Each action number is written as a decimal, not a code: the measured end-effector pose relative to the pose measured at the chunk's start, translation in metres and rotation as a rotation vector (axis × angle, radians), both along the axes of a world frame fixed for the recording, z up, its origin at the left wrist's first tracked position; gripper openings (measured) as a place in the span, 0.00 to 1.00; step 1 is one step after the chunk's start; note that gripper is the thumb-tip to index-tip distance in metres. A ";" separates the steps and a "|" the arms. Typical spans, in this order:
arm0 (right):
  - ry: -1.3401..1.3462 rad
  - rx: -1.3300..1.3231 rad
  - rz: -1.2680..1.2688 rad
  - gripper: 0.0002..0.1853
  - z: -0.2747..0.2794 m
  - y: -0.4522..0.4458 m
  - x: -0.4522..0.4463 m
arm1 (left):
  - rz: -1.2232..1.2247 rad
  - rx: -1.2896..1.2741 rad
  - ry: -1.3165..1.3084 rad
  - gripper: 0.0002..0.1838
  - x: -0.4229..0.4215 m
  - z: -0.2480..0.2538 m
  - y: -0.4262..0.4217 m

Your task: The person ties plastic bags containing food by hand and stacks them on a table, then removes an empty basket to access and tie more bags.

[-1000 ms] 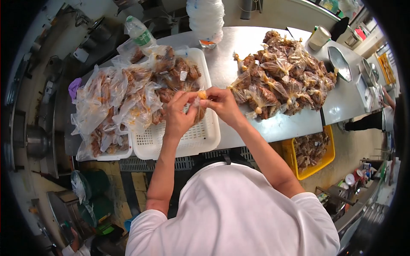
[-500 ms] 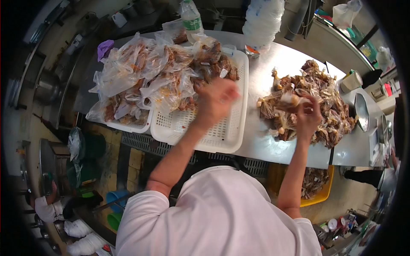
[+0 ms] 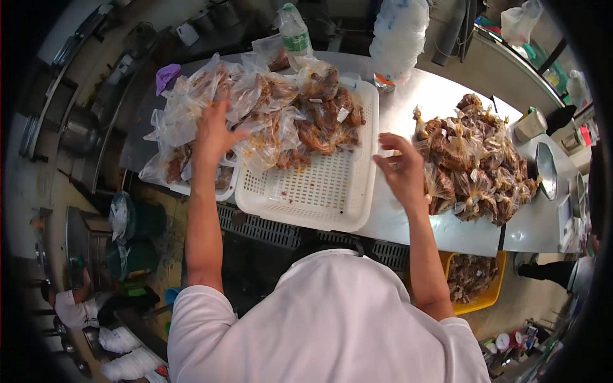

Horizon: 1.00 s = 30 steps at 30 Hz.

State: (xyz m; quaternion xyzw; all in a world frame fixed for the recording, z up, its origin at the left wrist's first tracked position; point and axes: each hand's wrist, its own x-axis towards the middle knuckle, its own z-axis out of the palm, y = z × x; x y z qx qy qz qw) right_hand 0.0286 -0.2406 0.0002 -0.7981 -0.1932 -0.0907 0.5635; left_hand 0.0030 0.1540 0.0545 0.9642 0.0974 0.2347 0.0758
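My left hand (image 3: 214, 134), fingers spread, reaches over the clear plastic bags of brown meat (image 3: 255, 96) heaped at the left. It looks to be at the surface of the heap; whether it touches is unclear. Beneath the heap stands a white perforated basket (image 3: 357, 214), its front part bare apart from small crumbs. My right hand (image 3: 403, 171) hovers between the basket's right edge and a pile of small knotted bags of brown meat (image 3: 472, 159). Its thumb and fingers are curved but apart, with nothing between them.
A water bottle (image 3: 295, 35) and a tall stack of clear plastic containers (image 3: 399, 38) stand at the back of the steel table (image 3: 399, 226). A purple cloth or bag (image 3: 167, 78) lies far left. Below the table's right front sits a yellow crate (image 3: 491, 293).
My left hand has moved left from above the basket to the plastic bags. My right hand has let go of a small bag at the pile and come left toward the basket.
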 end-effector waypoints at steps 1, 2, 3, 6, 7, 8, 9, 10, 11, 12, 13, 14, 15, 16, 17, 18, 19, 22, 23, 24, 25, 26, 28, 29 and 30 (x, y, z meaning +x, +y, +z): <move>0.038 -0.016 0.075 0.22 0.003 0.012 -0.003 | 0.010 -0.005 0.121 0.29 -0.004 -0.020 0.003; 0.077 -0.033 0.146 0.22 0.005 0.022 -0.007 | 0.013 -0.006 0.181 0.28 -0.002 -0.040 0.008; 0.108 -0.078 0.195 0.25 0.005 0.034 -0.010 | 0.015 -0.007 0.242 0.27 -0.001 -0.059 0.013; 0.049 -0.140 0.418 0.36 0.003 0.073 -0.013 | -0.058 -0.079 0.361 0.20 0.022 -0.058 0.016; -0.010 -0.146 0.466 0.41 0.000 0.088 -0.018 | -0.134 -0.175 0.234 0.16 0.019 -0.023 -0.004; -0.104 -0.090 0.411 0.43 -0.002 0.108 -0.021 | -0.202 -0.275 0.103 0.13 0.015 0.007 -0.024; -0.154 -0.063 0.386 0.44 -0.002 0.126 -0.021 | -0.290 -0.291 -0.004 0.07 0.018 0.025 -0.037; -0.204 -0.037 0.360 0.45 -0.001 0.144 -0.021 | -0.289 -0.293 -0.006 0.07 0.018 0.034 -0.050; -0.210 0.005 0.328 0.47 0.001 0.160 -0.019 | -0.346 -0.407 -0.017 0.08 0.019 0.041 -0.061; -0.214 0.051 0.292 0.49 0.003 0.167 -0.015 | -0.405 -0.520 -0.024 0.09 0.020 0.045 -0.066; -0.110 0.127 0.288 0.33 0.005 0.169 -0.009 | -0.412 -0.515 -0.021 0.09 0.019 0.044 -0.065; -0.109 0.132 0.276 0.33 0.005 0.164 0.000 | -0.383 -0.545 -0.075 0.12 0.016 0.038 -0.064; -0.103 0.078 0.279 0.23 0.005 0.151 0.009 | -0.355 -0.579 -0.129 0.14 0.014 0.030 -0.063; -0.096 0.021 0.283 0.13 0.004 0.138 0.014 | -0.367 -0.582 -0.122 0.14 0.014 0.013 -0.055; -0.107 -0.019 0.207 0.04 0.010 0.125 0.011 | -0.359 -0.659 0.007 0.15 0.015 -0.012 -0.045; -0.103 -0.028 0.193 0.04 0.005 0.111 0.012 | -0.349 -0.736 0.135 0.15 0.014 -0.029 -0.043; -0.126 -0.142 0.243 0.05 -0.003 0.096 0.013 | -0.358 -0.747 0.138 0.15 0.007 -0.036 -0.051; -0.171 -0.246 0.270 0.06 -0.008 0.073 0.006 | -0.404 -0.628 0.062 0.13 0.003 -0.047 -0.072; -0.139 -0.238 0.224 0.07 -0.009 0.065 -0.001 | -0.416 -0.772 0.029 0.11 0.001 -0.053 -0.080; -0.112 -0.231 0.178 0.08 -0.005 0.059 -0.005 | -0.425 -0.915 -0.008 0.10 -0.001 -0.058 -0.089; -0.110 -0.237 0.163 0.08 -0.005 0.053 -0.004 | -0.433 -1.056 -0.053 0.09 -0.001 -0.060 -0.098; -0.022 -0.324 0.123 0.09 -0.004 0.047 -0.003 | -0.449 -1.061 -0.050 0.09 -0.002 -0.062 -0.106; 0.073 -0.414 0.048 0.10 -0.003 0.038 -0.005 | -0.390 -1.189 0.086 0.09 -0.005 -0.065 -0.123; 0.138 -0.342 0.058 0.10 -0.001 0.037 -0.006 | -0.422 -1.267 0.040 0.08 -0.003 -0.069 -0.116; 0.210 -0.270 0.061 0.11 -0.001 0.036 -0.010 | -0.530 -1.239 -0.077 0.08 0.003 -0.072 -0.112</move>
